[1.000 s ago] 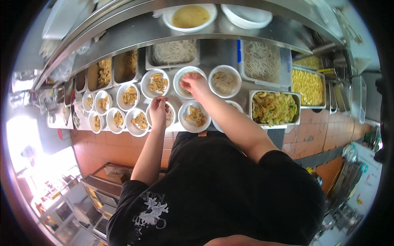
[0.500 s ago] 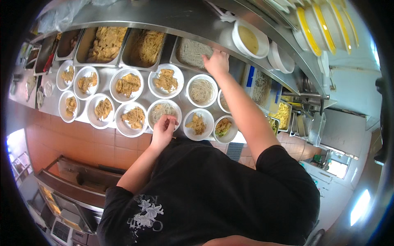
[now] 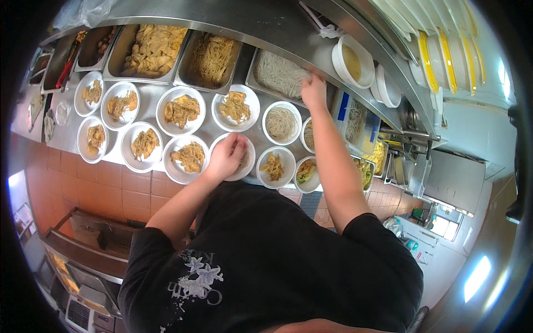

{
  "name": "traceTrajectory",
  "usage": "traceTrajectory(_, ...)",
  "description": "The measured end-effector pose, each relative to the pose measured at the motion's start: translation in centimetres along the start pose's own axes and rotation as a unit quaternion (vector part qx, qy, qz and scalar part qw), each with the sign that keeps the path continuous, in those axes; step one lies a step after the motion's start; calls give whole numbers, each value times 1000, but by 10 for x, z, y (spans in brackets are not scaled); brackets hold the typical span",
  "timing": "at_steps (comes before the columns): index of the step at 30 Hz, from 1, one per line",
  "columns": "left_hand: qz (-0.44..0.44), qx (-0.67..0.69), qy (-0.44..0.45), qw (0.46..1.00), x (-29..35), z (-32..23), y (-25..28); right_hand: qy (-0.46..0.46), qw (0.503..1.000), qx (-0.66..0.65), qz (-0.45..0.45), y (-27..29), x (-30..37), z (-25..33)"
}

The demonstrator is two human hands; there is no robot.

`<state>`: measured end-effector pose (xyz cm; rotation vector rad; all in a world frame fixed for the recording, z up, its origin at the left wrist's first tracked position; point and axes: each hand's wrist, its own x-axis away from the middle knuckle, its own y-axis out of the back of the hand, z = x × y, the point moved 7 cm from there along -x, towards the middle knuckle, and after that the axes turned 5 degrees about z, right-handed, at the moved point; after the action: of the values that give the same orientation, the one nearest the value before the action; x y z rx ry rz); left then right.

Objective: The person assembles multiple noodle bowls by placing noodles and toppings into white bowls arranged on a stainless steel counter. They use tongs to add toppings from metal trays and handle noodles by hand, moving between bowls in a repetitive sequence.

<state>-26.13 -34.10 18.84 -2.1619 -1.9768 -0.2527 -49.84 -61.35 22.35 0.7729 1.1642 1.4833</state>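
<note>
My right hand reaches to the right end of a steel pan of pale thin noodles, its fingers drawn together at the noodles; what they grip is hidden. My left hand hovers over a white bowl in the near row, fingers curled together and facing down. It covers most of that bowl, and whatever it pinches cannot be made out. Just beyond stands a bowl of pale noodles. Beside my left hand are a bowl of chicken pieces and shreds and another similar bowl.
Two rows of white bowls line the steel counter. Behind them sit a pan of chicken pieces and a pan of yellowish shreds. A steel shelf overhangs the pans, bearing a bowl of yellowish liquid. A blue-edged clear container stands right.
My right hand's spread fingers have closed at the pan's right end. My left hand has shifted further over its bowl, hiding more of the noodles there. The whole view has shifted slightly.
</note>
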Motion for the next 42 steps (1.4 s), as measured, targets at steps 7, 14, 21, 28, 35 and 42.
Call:
traceTrajectory(7,205,233,169,935,-123,-22,-83,-226,902,-366,-24,-10,45,-4)
traceTrajectory(14,158,385,179,891,-190,-56,-149,-435,610,-660,-46,-24,65,-20)
traceTrajectory(21,186,340,257,885,-251,-24,-158,-326,851,-391,128,-21,56,-10)
traceTrajectory(28,92,540,204,812,-292,-25,-155,-231,952,-192,52,-14,40,-5)
traceTrajectory(35,38,311,84,946,-331,-26,-118,-251,851,-459,-29,-22,12,-11)
traceTrajectory(42,50,233,112,965,-349,7,-101,-197,923,-313,102,-36,-10,-22)
